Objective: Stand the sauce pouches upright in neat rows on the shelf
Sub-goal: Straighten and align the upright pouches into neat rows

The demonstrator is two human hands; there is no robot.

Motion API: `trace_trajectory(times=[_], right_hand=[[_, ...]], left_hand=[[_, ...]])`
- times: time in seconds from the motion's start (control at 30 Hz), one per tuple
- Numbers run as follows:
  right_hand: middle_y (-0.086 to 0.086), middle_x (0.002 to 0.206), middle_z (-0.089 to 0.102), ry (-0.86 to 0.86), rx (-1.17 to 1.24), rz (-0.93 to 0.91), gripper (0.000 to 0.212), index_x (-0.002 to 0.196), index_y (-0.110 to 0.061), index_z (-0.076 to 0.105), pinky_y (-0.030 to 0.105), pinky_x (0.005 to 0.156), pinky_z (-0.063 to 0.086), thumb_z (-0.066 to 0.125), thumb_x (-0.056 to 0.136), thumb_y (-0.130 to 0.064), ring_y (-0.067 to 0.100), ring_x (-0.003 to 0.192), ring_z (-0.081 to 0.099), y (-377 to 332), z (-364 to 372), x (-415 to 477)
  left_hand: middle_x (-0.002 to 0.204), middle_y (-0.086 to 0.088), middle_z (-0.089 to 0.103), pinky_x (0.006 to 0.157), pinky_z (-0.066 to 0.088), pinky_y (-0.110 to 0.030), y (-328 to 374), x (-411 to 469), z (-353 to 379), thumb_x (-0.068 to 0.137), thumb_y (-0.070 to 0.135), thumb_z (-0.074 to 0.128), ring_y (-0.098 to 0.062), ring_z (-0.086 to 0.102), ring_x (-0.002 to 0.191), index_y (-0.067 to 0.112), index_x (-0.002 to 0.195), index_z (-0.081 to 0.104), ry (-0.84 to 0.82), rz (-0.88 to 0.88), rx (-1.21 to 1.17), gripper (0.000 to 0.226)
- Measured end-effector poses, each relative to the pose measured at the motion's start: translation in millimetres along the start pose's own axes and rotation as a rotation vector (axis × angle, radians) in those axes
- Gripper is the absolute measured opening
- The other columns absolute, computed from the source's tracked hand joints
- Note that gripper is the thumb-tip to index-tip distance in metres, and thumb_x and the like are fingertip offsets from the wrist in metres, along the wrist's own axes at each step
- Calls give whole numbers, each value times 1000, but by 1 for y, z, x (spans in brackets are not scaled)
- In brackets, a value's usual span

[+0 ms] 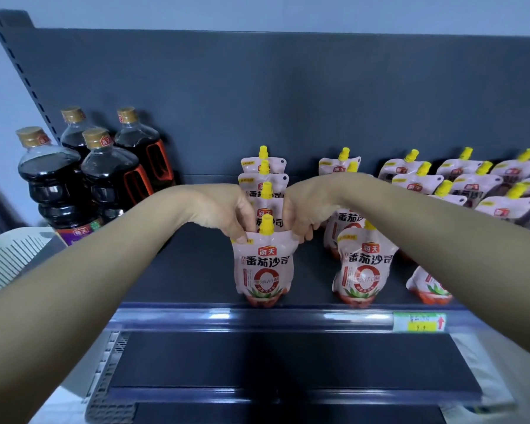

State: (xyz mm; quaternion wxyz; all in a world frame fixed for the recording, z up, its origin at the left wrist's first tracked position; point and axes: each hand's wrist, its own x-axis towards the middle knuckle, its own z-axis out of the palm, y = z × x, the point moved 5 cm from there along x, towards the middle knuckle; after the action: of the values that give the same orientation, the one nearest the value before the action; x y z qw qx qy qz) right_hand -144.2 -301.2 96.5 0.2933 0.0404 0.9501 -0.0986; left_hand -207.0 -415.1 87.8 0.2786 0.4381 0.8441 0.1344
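Observation:
A pink sauce pouch (263, 267) with a yellow cap stands upright at the front edge of the dark shelf (184, 270). My left hand (224, 209) pinches its top left corner and my right hand (303, 206) pinches its top right corner. Behind it, three more pouches (262, 175) stand in a single file toward the back panel. A second file (363, 270) stands to the right, partly hidden by my right forearm. Several more pouches (459, 182) fill the far right in rows.
Several dark soy sauce bottles (104, 175) with gold caps stand at the shelf's left end. A white plastic basket (10, 255) sits at the far left. A price tag (419, 322) is clipped on the shelf's front rail. A lower shelf (288, 362) lies below.

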Motion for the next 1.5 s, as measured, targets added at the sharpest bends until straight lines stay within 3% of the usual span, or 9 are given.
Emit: trace_trajectory(times=[0.23, 0.33, 0.47, 0.73, 0.87, 1.03, 1.23, 1.37, 1.5], right_hand=[[1, 89, 68, 63, 75, 29, 26, 117, -7, 65, 19, 71, 52, 58, 92, -8, 14, 81, 65, 5, -7, -21], [-6, 68, 63, 235, 87, 97, 23, 109, -9, 70, 16, 59, 48, 59, 89, -5, 10, 67, 62, 26, -29, -44], [6, 77, 69, 354, 10, 212, 24, 108, -9, 72, 27, 72, 50, 62, 86, -9, 20, 74, 64, 66, -37, -66], [15, 111, 71, 177, -26, 284, 39, 112, -8, 69, 39, 95, 52, 69, 83, -33, 31, 106, 66, 131, 9, -79], [0, 72, 67, 187, 31, 196, 13, 91, -6, 66, 21, 58, 47, 65, 89, -18, 9, 65, 62, 138, 27, -73], [-5, 64, 63, 176, 68, 114, 11, 94, -8, 70, 17, 56, 44, 64, 90, -16, 6, 60, 60, 144, 29, -66], [6, 102, 72, 54, 126, 75, 32, 120, -9, 66, 24, 79, 56, 64, 88, -9, 14, 84, 67, 153, 15, -77], [11, 108, 70, 260, 11, 160, 30, 117, -7, 66, 29, 74, 55, 60, 88, -7, 18, 79, 65, 173, -15, -74], [10, 104, 65, 430, -207, 225, 25, 104, -3, 68, 35, 86, 52, 54, 89, -18, 27, 94, 58, 181, -22, -52]], left_hand=[[90, 1, 72, 88, 51, -28, 11, -6, -14, 77, 14, 74, -9, 66, 84, 20, 87, 73, 49, 55, -37, 11], [86, 8, 69, 82, 48, -22, 36, -8, -33, 79, 14, 72, 0, 63, 77, 20, 83, 71, 237, 159, -102, 7], [82, 6, 67, 79, 48, -24, 82, 6, -19, 81, 18, 69, -7, 61, 80, 19, 89, 70, 321, 267, -60, 8], [91, 3, 61, 70, 44, -22, 119, 68, 41, 80, 17, 70, -14, 58, 86, 10, 104, 67, 203, 227, 93, 25], [74, 2, 58, 66, 43, -27, 121, 81, 55, 83, 11, 66, -16, 54, 75, 4, 87, 69, 227, 195, 138, 9], [64, 0, 60, 66, 48, -28, 118, 82, 57, 82, 5, 65, -13, 58, 59, 5, 80, 70, 244, 150, 68, 5], [69, -1, 63, 64, 47, -23, 119, 75, 52, 87, 18, 63, -12, 58, 64, 14, 77, 68, 156, 123, -56, 12], [81, -7, 67, 73, 50, -27, 114, 77, 27, 88, 23, 61, -15, 61, 74, 6, 93, 69, 312, 90, -223, 20], [96, -9, 64, 72, 42, -23, 111, 97, 17, 86, 11, 63, -18, 55, 86, 4, 109, 62, 475, 10, -79, 23]])
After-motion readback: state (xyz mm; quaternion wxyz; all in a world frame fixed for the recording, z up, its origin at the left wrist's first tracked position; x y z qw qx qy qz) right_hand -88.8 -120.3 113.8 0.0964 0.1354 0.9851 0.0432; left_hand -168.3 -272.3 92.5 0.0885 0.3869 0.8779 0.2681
